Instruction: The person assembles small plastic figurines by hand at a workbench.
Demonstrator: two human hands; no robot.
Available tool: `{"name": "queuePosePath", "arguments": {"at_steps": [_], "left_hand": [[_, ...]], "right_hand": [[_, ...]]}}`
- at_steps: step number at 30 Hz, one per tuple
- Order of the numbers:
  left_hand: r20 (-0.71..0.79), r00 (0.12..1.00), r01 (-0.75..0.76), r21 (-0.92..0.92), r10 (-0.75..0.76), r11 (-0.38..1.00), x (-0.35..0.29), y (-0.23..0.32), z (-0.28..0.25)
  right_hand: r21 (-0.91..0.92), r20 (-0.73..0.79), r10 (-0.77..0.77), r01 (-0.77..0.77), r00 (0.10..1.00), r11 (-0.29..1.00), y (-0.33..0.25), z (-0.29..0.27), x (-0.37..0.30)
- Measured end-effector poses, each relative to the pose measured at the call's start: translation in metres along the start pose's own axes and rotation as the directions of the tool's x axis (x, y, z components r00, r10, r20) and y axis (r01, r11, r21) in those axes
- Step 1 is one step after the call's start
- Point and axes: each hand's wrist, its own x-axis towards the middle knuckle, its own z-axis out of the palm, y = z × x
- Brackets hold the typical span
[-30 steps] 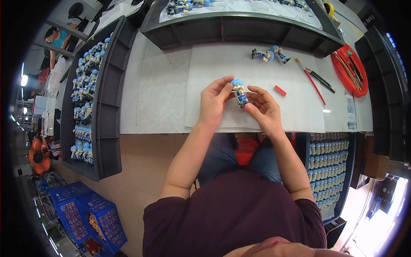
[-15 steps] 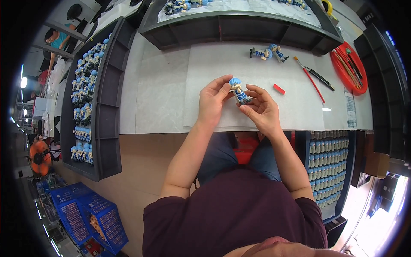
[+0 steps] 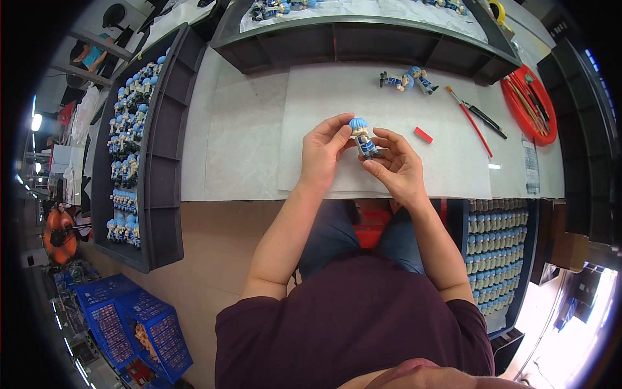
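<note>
A small blue-haired figurine [image 3: 364, 137] in blue and white clothes is held slightly tilted above the white sheet [image 3: 447, 172]. My left hand [image 3: 325, 146] pinches it near the head between thumb and fingers. My right hand [image 3: 396, 162] is curved around the figurine's lower end, the fingers close to its legs and base; whether they grip it is partly hidden. To the right of my hands lies a small red block [image 3: 423, 135]. Two similar figurines [image 3: 408, 80] lie on their sides farther back on the sheet.
Right of the sheet are a red-handled brush [image 3: 476, 129], a black pen-like tool [image 3: 487, 120] and a red dish [image 3: 551, 133] of brushes. Dark crates stand at the back [image 3: 389, 44] and left [image 3: 162, 175], holding figurines. More fill a blue crate [image 3: 459, 227] at lower right.
The figurine has turned slightly so that its front shows more. Both hands stay in nearly the same place. In the background, a person at far left has shifted.
</note>
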Motion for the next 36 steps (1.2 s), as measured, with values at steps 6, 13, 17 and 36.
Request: {"name": "queuePosePath", "arguments": {"at_steps": [6,13,17,36], "left_hand": [[-0.013,1.000,0.001,0.036,-0.001,0.999,0.001,-0.001,0.000],[-0.022,1.000,-0.012,0.033,0.013,0.999,-0.001,0.000,0.003],[-0.033,0.999,-0.005,0.087,0.008,0.996,-0.001,-0.001,0.005],[0.111,0.988,-0.122,0.098,0.111,0.988,-0.001,-0.002,-0.003]], "right_hand": [[-0.044,0.009,-0.017,0.018,1.000,0.999,-0.002,-0.001,-0.001],[0.038,-0.015,0.022,-0.021,1.000,0.999,-0.004,0.000,-0.001],[0.095,-0.066,-0.009,0.015,0.998,0.995,0.001,0.002,-0.001],[-0.080,-0.124,-0.155,0.146,0.980,0.986,0.003,0.002,-0.002]]}}
